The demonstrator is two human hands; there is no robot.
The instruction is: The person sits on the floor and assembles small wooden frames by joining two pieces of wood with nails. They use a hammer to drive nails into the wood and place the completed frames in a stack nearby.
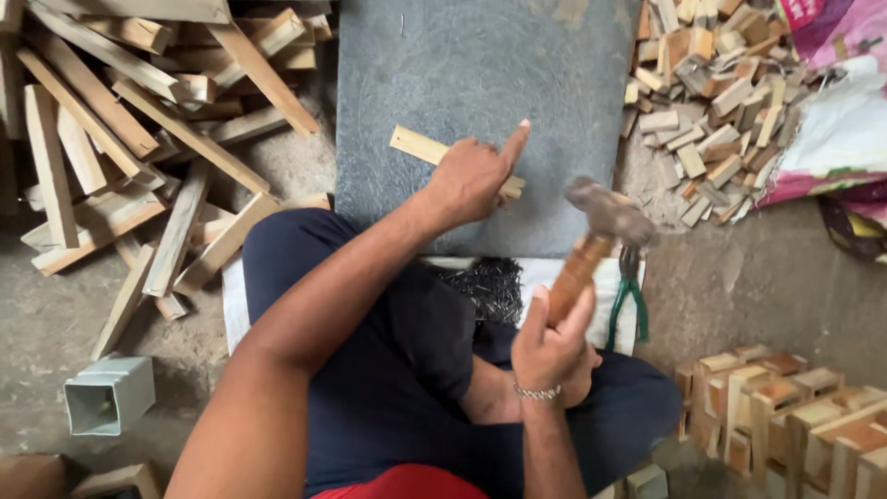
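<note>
— On the grey slab (434,83), the left hand (471,176) pins a wood strip (420,146), forefinger out.
— And the right hand (552,346)?
— Fist wrapped round a raised hammer (601,226). A crooked blow could catch that finger, I'd judge; the strip could skid.

Bare concrete floor (767,277), dusty, even daylight. Dark stone slab (462,74) at centre top. Long wood offcuts (139,139) piled off slab's left edge. Short blocks (711,102) heaped off right edge, pink sack (832,37) beyond. Grey square box (109,395) bottom left. Assembled wooden pieces (795,416) bottom right.
</note>
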